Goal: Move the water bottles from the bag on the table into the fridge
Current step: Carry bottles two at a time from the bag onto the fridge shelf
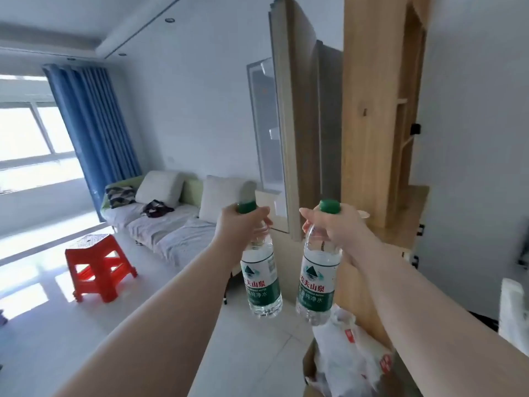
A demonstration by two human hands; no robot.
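Observation:
My left hand [237, 224] grips the neck of a clear water bottle [262, 279] with a green cap and a green and white label. My right hand [340, 227] grips the neck of a second, matching water bottle [317, 285]. Both bottles hang upright in front of me at chest height, a short gap between them. Below the right bottle lies a white plastic bag [346, 359] on a brown surface at the bottom edge. The fridge [269, 144], grey with a glassy door, stands ahead between wooden panels.
A wooden partition [369, 110] rises ahead on the right. A sofa [166, 222] with cushions lines the far wall, and a red plastic stool [98, 265] stands on the tiled floor at left. A blue curtain [91, 118] hangs by the window.

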